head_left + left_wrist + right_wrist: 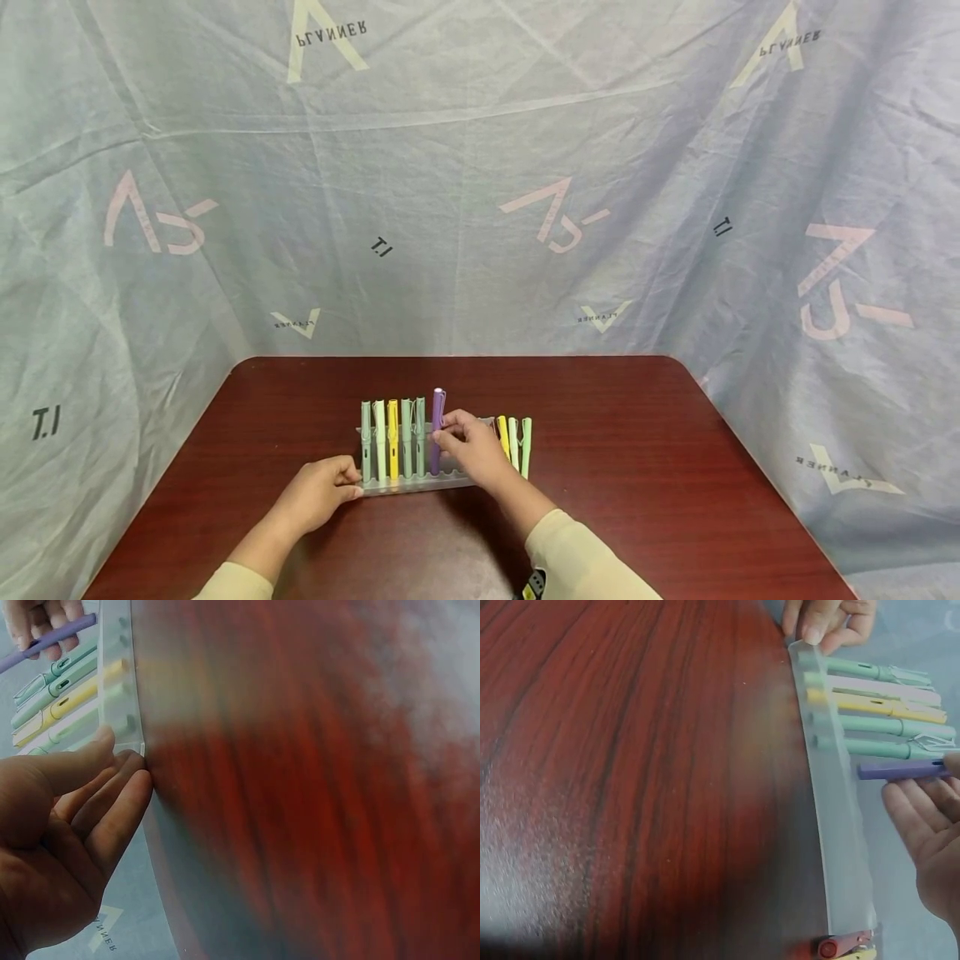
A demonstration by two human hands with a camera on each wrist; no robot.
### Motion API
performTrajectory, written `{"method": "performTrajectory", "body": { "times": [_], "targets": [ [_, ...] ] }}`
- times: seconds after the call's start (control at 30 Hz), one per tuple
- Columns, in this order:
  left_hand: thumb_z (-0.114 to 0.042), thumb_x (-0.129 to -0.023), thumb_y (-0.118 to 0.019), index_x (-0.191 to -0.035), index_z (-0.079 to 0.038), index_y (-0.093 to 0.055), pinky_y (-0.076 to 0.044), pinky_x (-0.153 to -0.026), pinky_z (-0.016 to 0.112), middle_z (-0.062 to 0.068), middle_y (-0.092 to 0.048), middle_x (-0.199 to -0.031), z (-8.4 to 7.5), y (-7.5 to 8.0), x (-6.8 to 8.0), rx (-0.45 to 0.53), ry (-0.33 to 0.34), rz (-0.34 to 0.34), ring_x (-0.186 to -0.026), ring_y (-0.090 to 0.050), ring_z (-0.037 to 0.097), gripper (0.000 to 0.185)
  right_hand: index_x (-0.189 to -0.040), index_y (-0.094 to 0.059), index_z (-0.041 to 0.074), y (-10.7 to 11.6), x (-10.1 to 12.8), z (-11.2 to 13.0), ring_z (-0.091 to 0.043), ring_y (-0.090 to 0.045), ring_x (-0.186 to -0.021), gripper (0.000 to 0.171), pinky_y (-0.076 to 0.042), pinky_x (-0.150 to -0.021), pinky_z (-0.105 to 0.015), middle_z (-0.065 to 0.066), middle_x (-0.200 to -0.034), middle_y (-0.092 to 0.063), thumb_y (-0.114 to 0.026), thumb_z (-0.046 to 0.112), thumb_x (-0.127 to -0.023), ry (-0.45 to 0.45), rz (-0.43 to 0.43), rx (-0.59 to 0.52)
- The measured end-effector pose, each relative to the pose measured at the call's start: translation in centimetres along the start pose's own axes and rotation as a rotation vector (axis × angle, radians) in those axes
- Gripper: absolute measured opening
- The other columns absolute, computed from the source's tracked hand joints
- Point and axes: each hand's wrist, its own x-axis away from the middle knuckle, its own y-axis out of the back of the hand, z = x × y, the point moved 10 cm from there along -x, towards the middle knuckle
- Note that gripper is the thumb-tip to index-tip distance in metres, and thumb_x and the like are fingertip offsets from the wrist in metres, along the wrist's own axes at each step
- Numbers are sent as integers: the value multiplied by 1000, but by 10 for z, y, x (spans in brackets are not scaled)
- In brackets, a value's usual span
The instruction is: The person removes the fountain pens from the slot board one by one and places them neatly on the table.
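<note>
The purple pen [437, 429] stands upright in the clear pen rack [420, 482], higher than the pens beside it, and the right hand [471, 447] pinches its barrel between thumb and fingertips. In the right wrist view the pen's lower end [900, 770] sits apart from the rack's frosted base strip [840, 847], so it is raised rather than seated, and the right hand's fingers [922, 817] curl loosely beneath it. The rack stands near the middle of the dark red desk [637, 467]. Left of the purple pen stands a row of five pens: a green one [366, 450] at the end, then a pale one [379, 450], a yellow one [393, 446] and two more green ones [413, 442]. On the far side of the right hand three more pens show, yellow [503, 433], pale [513, 437] and light green [526, 446]. The left hand [318, 492] rests at the rack's left end; in the left wrist view its thumb [82, 754] and fingertips [131, 799] press against the corner of the base, the fingers nearly straight. Cream sleeves [585, 567] cover both forearms. A pale printed cloth [480, 208] hangs behind and around the desk.
</note>
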Motion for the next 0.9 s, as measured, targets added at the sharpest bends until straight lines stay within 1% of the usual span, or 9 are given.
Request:
{"method": "performTrajectory", "body": {
  "times": [0.07,0.13,0.23,0.33,0.57,0.77,0.9],
  "targets": [
    [-11,-82,-77,-77,-18,-58,-43,-65,27,-9,-72,-83,0,0,0,-3,-1,-1,-72,-59,4,20,-108,-58,0,0,1,3,-33,-71,-93,20,-57,-81,-43,-19,-103,-72,-62,17,-97,8,14,-103],
    [-11,-82,-77,-77,-18,-59,-43,-66,27,-8,-73,-83,0,0,0,-5,-3,-3,-72,-60,4,20,-108,-56,-5,0,2,2,-40,-69,-96,20,-57,-81,-44,-26,-105,-70,-62,11,-97,1,34,-199],
    [-11,-82,-77,-77,-18,-59,-44,-66,27,-8,-73,-83,0,0,0,-11,-4,-6,-73,-60,4,21,-110,-52,-11,-2,3,-5,-49,-66,-98,23,-57,-80,-47,-34,-107,-66,-61,4,-95,-15,72,-282],
    [-11,-82,-77,-77,-19,-59,-44,-66,27,-8,-73,-83,0,0,0,-15,-3,-6,-72,-59,4,21,-111,-51,-13,-2,5,-13,-50,-65,-98,25,-57,-78,-47,-36,-107,-64,-61,2,-94,-36,92,-309],
    [-11,-82,-77,-77,-19,-58,-41,-63,26,-10,-70,-78,-1,0,0,-17,-5,-5,-67,-54,5,21,-109,-52,-12,2,9,-25,-49,-66,-96,25,-57,-79,-48,-35,-104,-64,-63,4,-94,-76,104,-348],
    [-11,-82,-77,-76,-19,-58,-43,-65,27,-10,-71,-80,-1,0,0,-22,-3,-8,-71,-58,4,21,-111,-51,-13,9,12,-28,-51,-66,-96,27,-57,-78,-47,-35,-105,-64,-63,5,-94,-76,109,-338],
    [-11,-82,-77,-76,-19,-58,-45,-67,28,-8,-72,-83,0,0,0,-20,2,-7,-74,-62,5,21,-111,-50,-12,15,14,-28,-51,-66,-95,27,-57,-78,-46,-35,-104,-64,-62,4,-94,-77,97,-333]
  ]
}}
